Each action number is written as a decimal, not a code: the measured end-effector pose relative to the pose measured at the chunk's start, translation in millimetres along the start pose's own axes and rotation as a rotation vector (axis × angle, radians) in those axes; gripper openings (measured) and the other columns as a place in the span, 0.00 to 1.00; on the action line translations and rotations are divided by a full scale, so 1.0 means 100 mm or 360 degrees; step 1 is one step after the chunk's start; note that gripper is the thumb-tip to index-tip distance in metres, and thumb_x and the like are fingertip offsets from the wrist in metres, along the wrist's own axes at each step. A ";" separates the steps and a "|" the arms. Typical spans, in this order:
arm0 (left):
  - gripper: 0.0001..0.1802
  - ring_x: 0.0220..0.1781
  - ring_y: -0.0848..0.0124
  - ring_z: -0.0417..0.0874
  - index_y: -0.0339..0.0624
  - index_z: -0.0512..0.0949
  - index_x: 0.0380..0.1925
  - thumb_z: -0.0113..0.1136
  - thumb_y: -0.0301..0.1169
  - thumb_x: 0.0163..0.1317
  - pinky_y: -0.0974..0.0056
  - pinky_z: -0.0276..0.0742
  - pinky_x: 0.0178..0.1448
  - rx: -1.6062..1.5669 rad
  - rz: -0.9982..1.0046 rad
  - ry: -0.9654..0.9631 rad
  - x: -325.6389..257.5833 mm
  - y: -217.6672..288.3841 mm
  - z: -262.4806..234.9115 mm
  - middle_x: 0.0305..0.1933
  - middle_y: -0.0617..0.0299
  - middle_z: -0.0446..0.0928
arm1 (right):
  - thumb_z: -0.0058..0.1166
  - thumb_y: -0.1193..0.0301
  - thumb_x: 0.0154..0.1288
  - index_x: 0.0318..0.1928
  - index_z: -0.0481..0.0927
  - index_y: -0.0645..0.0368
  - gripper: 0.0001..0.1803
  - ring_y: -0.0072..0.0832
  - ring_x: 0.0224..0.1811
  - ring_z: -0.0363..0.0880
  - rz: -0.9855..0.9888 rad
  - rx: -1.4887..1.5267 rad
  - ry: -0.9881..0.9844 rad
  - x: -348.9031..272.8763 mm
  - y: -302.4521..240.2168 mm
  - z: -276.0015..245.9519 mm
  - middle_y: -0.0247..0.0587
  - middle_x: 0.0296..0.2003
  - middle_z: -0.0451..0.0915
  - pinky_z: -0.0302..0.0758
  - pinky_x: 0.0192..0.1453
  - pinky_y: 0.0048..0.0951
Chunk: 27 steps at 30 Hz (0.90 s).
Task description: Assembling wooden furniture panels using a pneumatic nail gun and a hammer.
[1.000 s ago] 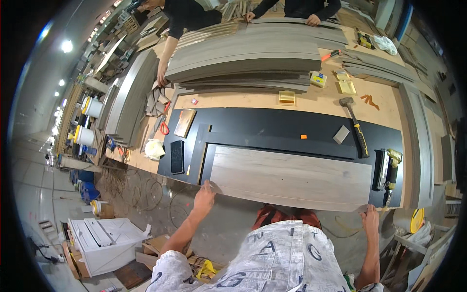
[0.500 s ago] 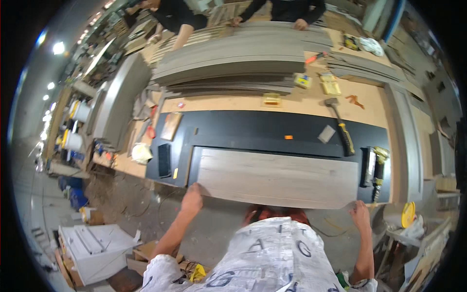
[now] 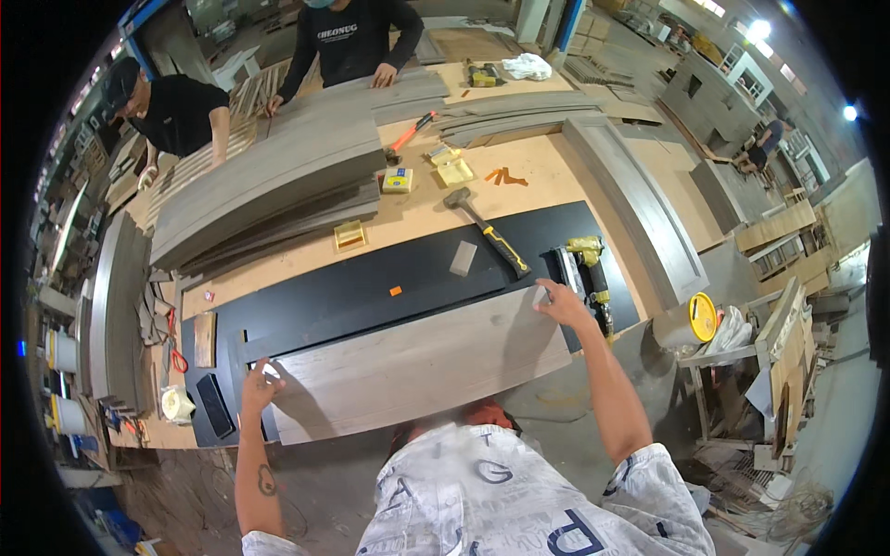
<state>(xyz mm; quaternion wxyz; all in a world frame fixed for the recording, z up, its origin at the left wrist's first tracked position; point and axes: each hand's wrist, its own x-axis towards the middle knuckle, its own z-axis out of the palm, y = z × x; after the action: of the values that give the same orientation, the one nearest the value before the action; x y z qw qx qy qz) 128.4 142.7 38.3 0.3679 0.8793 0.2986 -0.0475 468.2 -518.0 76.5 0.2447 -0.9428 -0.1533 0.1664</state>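
Note:
A long pale grey wood-grain panel (image 3: 417, 371) lies along the near edge of the dark board (image 3: 334, 292) on the workbench, its front side overhanging toward me. My left hand (image 3: 260, 387) is at the panel's far left corner, thumb and forefinger apart, fingertips at the edge. At its far right corner my right hand (image 3: 564, 304) touches the top with fingers spread, not wrapped round it. A nail gun (image 3: 593, 273) lies just right of that hand. Behind it rest a hammer (image 3: 491, 236) with a black and yellow handle and a small grey block (image 3: 463, 259).
Stacked grey boards (image 3: 269, 167) fill the back left, where two people stand. A framed panel (image 3: 640, 204) lies at the right. Small yellow boxes (image 3: 349, 235), red-handled scissors (image 3: 176, 347), a black oblong (image 3: 214, 406) and a tape roll (image 3: 177, 404) lie about. A yellow-lidded bucket (image 3: 688, 320) stands right.
My hands have gone from the panel's near corners to its far corners, and their fingers have spread. The view has swung to the right. The panel still lies along the dark board's near edge.

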 end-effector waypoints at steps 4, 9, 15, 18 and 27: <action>0.37 0.36 0.67 0.82 0.42 0.75 0.56 0.78 0.34 0.42 0.63 0.77 0.43 0.0105 0.0050 -0.0053 0.04 -0.01 -0.10 0.29 0.59 0.81 | 0.71 0.59 0.52 0.57 0.77 0.53 0.32 0.41 0.33 0.83 -0.0148 -0.0099 -0.0118 0.26 -0.08 -0.06 0.52 0.36 0.83 0.77 0.41 0.40; 0.31 0.49 0.57 0.84 0.44 0.81 0.50 0.78 0.38 0.43 0.56 0.77 0.55 0.0000 -0.0038 -0.0121 -0.02 0.11 -0.25 0.45 0.51 0.84 | 0.73 0.64 0.48 0.50 0.80 0.57 0.27 0.41 0.30 0.84 -0.0223 -0.0084 -0.0240 0.36 -0.21 -0.16 0.52 0.41 0.84 0.80 0.40 0.39; 0.35 0.58 0.50 0.79 0.45 0.80 0.53 0.77 0.44 0.43 0.53 0.73 0.63 0.0328 -0.0044 -0.0126 0.05 0.39 -0.15 0.53 0.46 0.81 | 0.77 0.67 0.41 0.43 0.82 0.62 0.27 0.45 0.32 0.84 -0.0326 -0.0107 -0.0152 0.35 -0.10 -0.22 0.53 0.28 0.82 0.78 0.38 0.40; 0.33 0.51 0.50 0.83 0.48 0.82 0.51 0.79 0.42 0.41 0.53 0.76 0.56 0.0300 -0.0144 -0.0082 0.02 0.52 -0.17 0.46 0.46 0.83 | 0.74 0.72 0.42 0.41 0.82 0.67 0.23 0.33 0.19 0.81 -0.0401 -0.0041 -0.0105 0.40 0.00 -0.16 0.49 0.21 0.80 0.77 0.28 0.34; 0.35 0.45 0.52 0.85 0.46 0.83 0.50 0.82 0.38 0.37 0.54 0.78 0.52 0.0203 -0.0258 -0.0072 0.02 0.44 -0.20 0.39 0.45 0.84 | 0.74 0.77 0.41 0.42 0.81 0.70 0.24 0.30 0.17 0.80 -0.0236 -0.0019 -0.0233 0.47 -0.15 -0.18 0.44 0.17 0.79 0.76 0.24 0.31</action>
<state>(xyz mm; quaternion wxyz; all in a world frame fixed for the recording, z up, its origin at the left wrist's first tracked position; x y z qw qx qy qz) 152.2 132.6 79.6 0.3128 0.8726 0.3569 -0.1159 514.6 -495.0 88.1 0.2388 -0.9156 -0.2411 0.2155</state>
